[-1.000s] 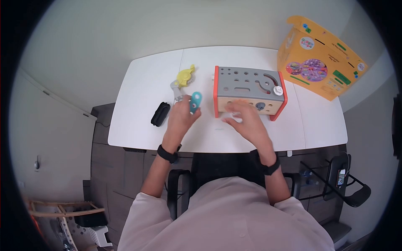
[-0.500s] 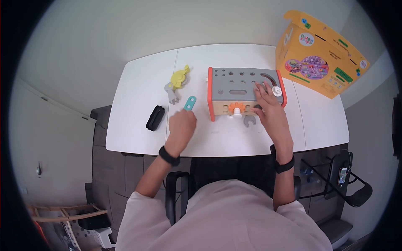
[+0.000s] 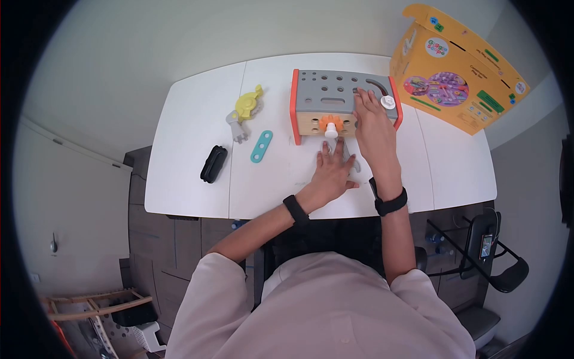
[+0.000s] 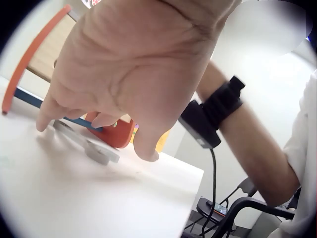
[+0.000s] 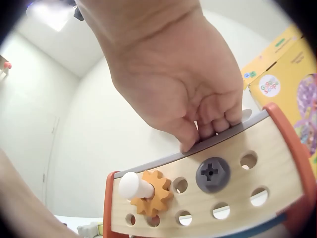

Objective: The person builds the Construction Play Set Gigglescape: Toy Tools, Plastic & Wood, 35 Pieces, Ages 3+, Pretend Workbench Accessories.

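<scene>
A wooden toy workbench with a grey top and red ends stands on the table. My right hand rests its fingertips on the grey top, thumb at the front edge in the right wrist view. My left hand is spread low over the table before the bench, fingers around a grey wrench partly hidden beneath them; in the left wrist view the wrench lies under the palm. On the front panel sit an orange gear with a white bolt and a grey hex piece.
A turquoise strip lies left of the bench, with a yellow and grey toy behind it and a black case farther left. At the back right stands a yellow box. A white knob sits on the bench's top.
My left hand has let go of the turquoise strip, now flat on the table, and moved right to the wrench. My right hand went from the bench's front up onto its top.
</scene>
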